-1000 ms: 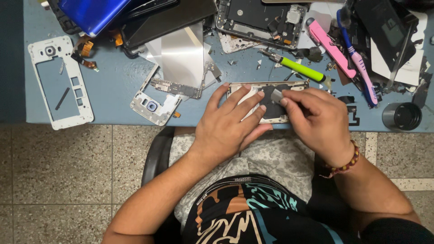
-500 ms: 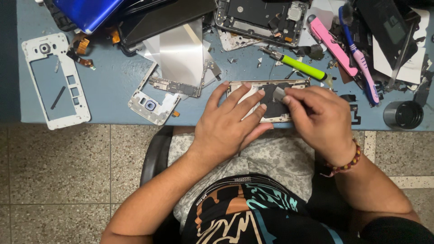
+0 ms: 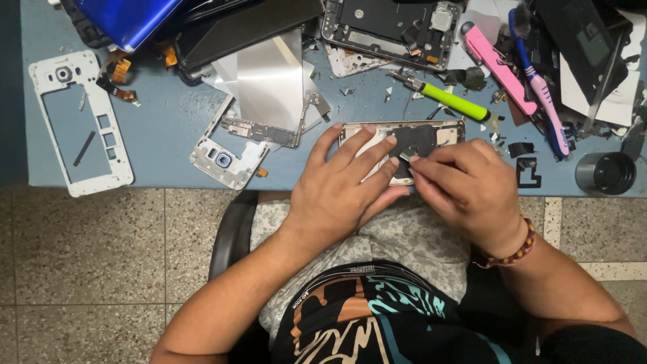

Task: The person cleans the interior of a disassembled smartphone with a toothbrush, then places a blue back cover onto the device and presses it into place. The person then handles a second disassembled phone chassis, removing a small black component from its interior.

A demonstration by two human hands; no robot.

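An opened phone body (image 3: 431, 137) with a gold rim lies at the near edge of the blue table (image 3: 162, 135). My left hand (image 3: 340, 185) lies flat on its left half, fingers spread, pinning it down. My right hand (image 3: 465, 189) is at its right half with thumb and fingers pinched on a small grey part (image 3: 406, 158) over the dark inside of the phone. A bead bracelet (image 3: 515, 249) sits on my right wrist.
A white phone frame (image 3: 81, 121) lies far left and a second frame with a circuit board (image 3: 259, 131) beside my left hand. Behind are a metal plate (image 3: 269, 81), another opened phone (image 3: 391, 27), a green-handled screwdriver (image 3: 451, 101), pink tools (image 3: 505, 67) and a black cup (image 3: 605, 173).
My right hand has slid a little down and left over the phone, its fingers closing tighter on the small part. My left hand has stayed on the phone.
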